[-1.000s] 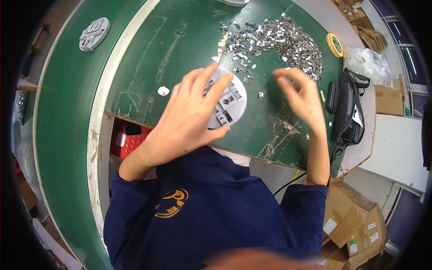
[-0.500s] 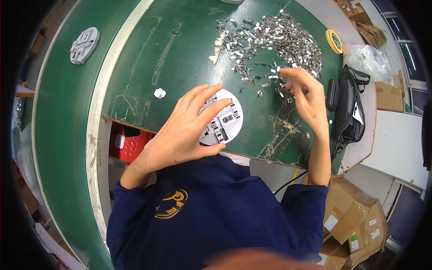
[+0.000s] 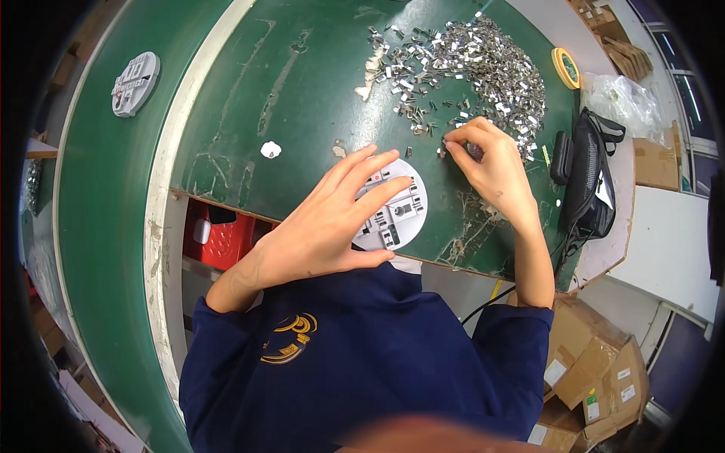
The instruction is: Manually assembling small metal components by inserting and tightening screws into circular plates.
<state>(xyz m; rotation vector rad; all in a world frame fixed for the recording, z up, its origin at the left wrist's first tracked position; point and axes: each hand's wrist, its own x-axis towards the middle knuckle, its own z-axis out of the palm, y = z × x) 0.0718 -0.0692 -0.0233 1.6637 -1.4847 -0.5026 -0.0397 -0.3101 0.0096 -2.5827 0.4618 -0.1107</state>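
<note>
A round plastic base (image 3: 393, 215) lay near the bench's (image 3: 249, 113) front edge, under the left hand (image 3: 325, 223). Behind it and to the right, toward the far edge, spread a heap of small metal clips (image 3: 476, 64), the right hand (image 3: 491, 162) at its near side. A second round base (image 3: 136, 83) sat far left.

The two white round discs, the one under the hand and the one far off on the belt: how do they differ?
The near disc lies at the green table's front edge, half covered by the left hand; the far disc lies alone and untouched on the belt. The near disc shows dark and metal fittings in its face; the far disc looks plain grey-white. Both are round, white and lie flat.
</note>
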